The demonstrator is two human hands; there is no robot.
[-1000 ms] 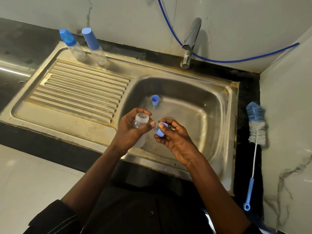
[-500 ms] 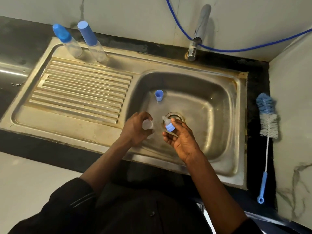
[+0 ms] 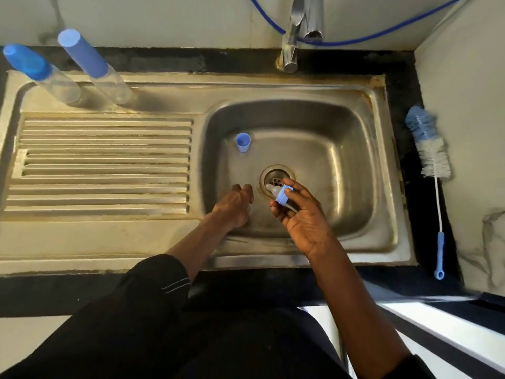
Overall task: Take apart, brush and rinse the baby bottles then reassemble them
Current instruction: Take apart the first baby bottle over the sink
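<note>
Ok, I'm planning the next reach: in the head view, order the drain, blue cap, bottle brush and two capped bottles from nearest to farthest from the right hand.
1. Drain, just beyond the right hand.
2. Blue cap, basin's back left.
3. Bottle brush, right counter.
4. Capped bottles, far-left drainboard.

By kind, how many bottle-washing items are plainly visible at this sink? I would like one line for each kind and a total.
Capped bottles on the drainboard: 2
Loose blue cap in the basin: 1
Teat with blue ring, in the right hand: 1
Bottle brush: 1
Total: 5
</note>
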